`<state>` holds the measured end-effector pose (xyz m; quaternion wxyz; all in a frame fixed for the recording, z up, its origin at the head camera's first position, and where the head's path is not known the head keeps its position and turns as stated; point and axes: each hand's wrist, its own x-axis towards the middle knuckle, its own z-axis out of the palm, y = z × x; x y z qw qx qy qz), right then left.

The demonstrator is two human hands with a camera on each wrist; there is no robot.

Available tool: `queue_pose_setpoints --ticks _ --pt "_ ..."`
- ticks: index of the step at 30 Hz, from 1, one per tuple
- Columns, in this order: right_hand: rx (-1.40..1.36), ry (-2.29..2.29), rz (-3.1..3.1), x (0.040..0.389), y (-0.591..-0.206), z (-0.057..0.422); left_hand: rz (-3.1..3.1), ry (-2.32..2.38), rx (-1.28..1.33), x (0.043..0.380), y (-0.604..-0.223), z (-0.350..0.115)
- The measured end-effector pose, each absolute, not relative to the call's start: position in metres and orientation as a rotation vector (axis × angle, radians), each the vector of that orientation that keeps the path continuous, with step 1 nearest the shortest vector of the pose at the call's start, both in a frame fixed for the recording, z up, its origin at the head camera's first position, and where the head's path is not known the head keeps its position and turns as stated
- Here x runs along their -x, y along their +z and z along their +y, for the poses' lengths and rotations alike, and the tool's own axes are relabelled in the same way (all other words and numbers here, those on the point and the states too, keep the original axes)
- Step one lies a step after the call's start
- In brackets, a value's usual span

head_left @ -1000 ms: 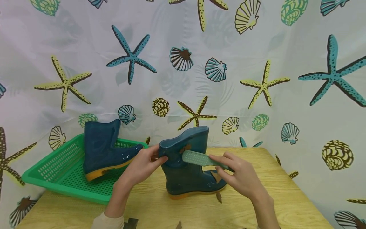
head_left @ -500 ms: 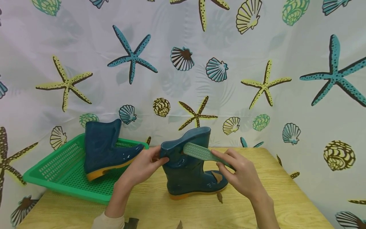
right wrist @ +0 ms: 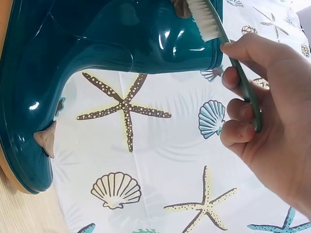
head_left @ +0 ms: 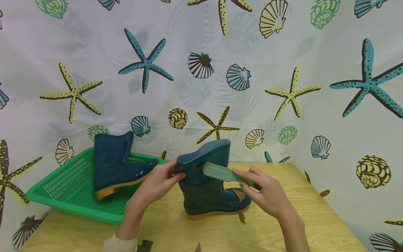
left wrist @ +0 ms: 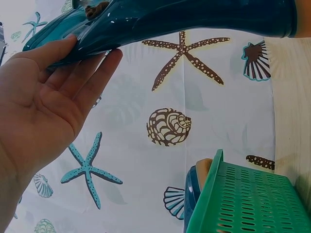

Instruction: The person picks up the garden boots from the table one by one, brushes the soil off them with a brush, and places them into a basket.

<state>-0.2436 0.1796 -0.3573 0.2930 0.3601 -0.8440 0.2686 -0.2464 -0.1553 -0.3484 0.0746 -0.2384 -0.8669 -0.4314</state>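
Dipped a touch since half a second ago, the green brush [head_left: 218, 172] has its head lower along the upper shaft of the standing boot [head_left: 207, 197]. Behind that boot hangs a patterned cloth [head_left: 189, 31]; beneath it is the wooden table [head_left: 277, 227]. Left of it sits the green basket [head_left: 63, 177], bearing the other boot [head_left: 110, 164], whose toe points toward the standing one. At the standing boot's top, on the basket side, the left hand [head_left: 160, 180] pinches the rim. Past the shaft, near the toe side, the right hand [head_left: 264, 190] curls its fingers round the brush handle. White bristles [right wrist: 205, 20] meet the shaft area beside a brown lump [right wrist: 181, 8]; whether they touch the lump, I cannot tell. One brown scrap [head_left: 239, 194] lies on the boot's toe, a smaller scrap [head_left: 241, 217] on the table just before it.
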Motion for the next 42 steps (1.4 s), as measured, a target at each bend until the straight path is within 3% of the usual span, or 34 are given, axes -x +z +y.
queue_pose_setpoints --ticks 20,30,42 --pt "-0.950 0.720 -2.340 0.2426 -0.3573 0.1814 -2.643 -1.229 0.678 0.2467 -0.3488 -0.1557" --pt "-0.986 0.695 -2.087 0.2425 -0.3531 0.1806 -2.612 -1.250 0.719 0.2453 -0.3491 -0.1545" --pt "-1.008 0.746 -2.311 0.2438 -0.3585 0.1815 -2.644 -1.234 0.691 0.2451 -0.3456 -0.1529"
